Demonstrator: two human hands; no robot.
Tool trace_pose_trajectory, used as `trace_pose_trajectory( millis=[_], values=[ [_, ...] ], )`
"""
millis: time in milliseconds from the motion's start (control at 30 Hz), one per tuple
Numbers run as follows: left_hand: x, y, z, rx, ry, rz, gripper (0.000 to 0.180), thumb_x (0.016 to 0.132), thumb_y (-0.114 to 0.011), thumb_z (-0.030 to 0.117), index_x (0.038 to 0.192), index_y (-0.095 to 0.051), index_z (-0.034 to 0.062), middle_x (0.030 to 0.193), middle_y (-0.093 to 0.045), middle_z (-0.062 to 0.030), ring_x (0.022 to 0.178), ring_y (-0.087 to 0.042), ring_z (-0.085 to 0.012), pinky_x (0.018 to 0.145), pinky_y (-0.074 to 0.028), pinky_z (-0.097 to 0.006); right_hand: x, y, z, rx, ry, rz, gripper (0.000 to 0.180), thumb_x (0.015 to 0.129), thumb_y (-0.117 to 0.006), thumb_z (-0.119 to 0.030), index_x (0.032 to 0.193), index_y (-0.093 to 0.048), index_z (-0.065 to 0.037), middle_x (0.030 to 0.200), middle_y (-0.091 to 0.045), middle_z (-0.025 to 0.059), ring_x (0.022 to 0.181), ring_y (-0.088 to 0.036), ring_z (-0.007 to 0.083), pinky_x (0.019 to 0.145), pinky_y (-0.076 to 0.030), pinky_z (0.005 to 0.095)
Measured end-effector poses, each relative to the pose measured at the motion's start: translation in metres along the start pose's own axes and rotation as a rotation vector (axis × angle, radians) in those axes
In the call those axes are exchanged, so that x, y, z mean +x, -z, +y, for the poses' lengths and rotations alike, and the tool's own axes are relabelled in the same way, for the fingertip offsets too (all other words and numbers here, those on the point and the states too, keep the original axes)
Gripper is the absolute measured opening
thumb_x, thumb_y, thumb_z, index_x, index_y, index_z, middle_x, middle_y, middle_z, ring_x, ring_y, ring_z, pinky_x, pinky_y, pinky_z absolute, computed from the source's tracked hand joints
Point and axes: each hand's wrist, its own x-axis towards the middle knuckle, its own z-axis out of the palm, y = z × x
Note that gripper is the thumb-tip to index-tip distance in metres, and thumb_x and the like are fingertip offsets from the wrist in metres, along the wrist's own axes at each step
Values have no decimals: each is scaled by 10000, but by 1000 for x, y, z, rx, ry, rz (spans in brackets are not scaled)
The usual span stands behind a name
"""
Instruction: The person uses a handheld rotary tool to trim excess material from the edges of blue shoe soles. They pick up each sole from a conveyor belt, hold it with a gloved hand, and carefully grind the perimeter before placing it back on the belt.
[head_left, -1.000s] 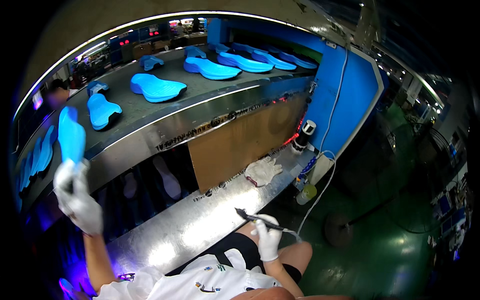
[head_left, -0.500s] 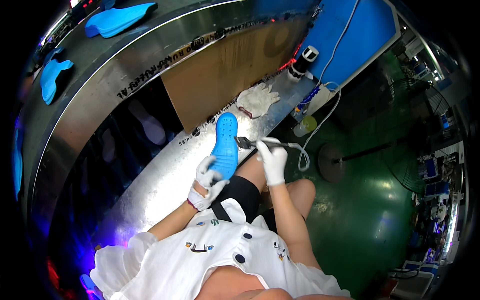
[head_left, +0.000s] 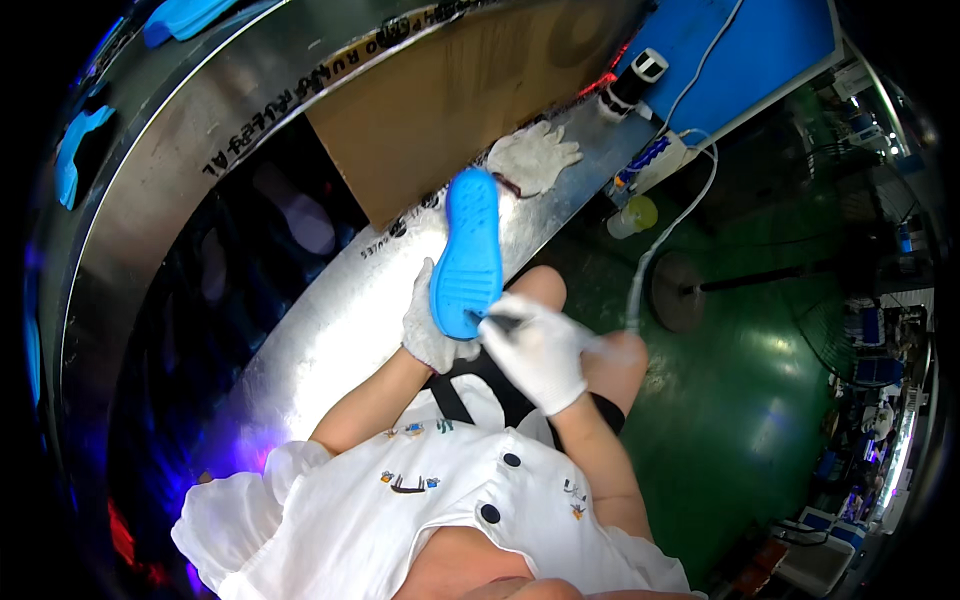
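Note:
My left hand point(head_left: 426, 325), in a white glove, holds a blue shoe sole point(head_left: 472, 225) by its near end and left edge. The sole is tilted up over the metal bench, its ridged and dotted face showing. My gloved right hand point(head_left: 540, 350) is closed around a dark-tipped brush point(head_left: 500, 322), its tip at the near end of the sole. Motion blurs the brush, and the fingers cover part of it. A thin white hose trails off toward the right from the handle.
A loose white glove point(head_left: 533, 160) lies on the metal bench point(head_left: 330, 330) by a cardboard sheet point(head_left: 420, 100). A black-and-white tumbler point(head_left: 633, 85), a power strip point(head_left: 655, 165) and a yellow-lidded jar point(head_left: 633, 216) stand right. Blue pieces point(head_left: 80, 150) lie along the upper-left belt.
The left hand has gone from open fingers beside the sole to gripping and raising its near end. The right hand has brought the brush down from the sole's right side to its near end.

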Motion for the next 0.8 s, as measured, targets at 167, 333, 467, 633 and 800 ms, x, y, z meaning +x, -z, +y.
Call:
trace_pose_trajectory(
  millis=[167,333,467,633,800],
  values=[
    [-21,-40,-16,-172,43,-265,800,872,-337,773,1291,-507,114,1120,-631,-195,917,-638,-344,728,-542,-460,26,9,-23,-224,440,174,156,766,-757,-75,892,-668,-53,804,-660,102,704,-661,254,661,-517,338],
    [-22,-47,-9,-203,4,-443,899,856,-381,781,1349,-462,34,1180,-600,-242,1017,-620,-404,833,-551,-505,21,18,-29,326,151,214,168,767,-745,-4,919,-678,-29,808,-692,46,696,-648,120,649,-515,278],
    [-37,-87,-13,-74,-25,-261,907,832,-342,820,1342,-479,82,1096,-620,-242,848,-654,-382,541,-546,-411,5,12,-35,-52,514,187,85,856,-654,-111,930,-657,-69,782,-645,90,695,-643,265,613,-516,335],
    [-11,-25,-2,-4,-66,-184,900,847,-353,799,1379,-443,79,1135,-610,-242,874,-655,-412,598,-558,-452,6,11,-37,442,76,227,148,778,-711,13,911,-646,0,788,-673,103,678,-668,202,632,-532,311],
    [-33,-64,0,-152,-78,-393,972,846,-349,801,1396,-399,1,1218,-564,-296,908,-639,-462,692,-592,-510,-25,0,-53,104,457,146,176,733,-738,47,877,-660,-16,826,-670,108,694,-667,200,648,-530,302]
  ],
)
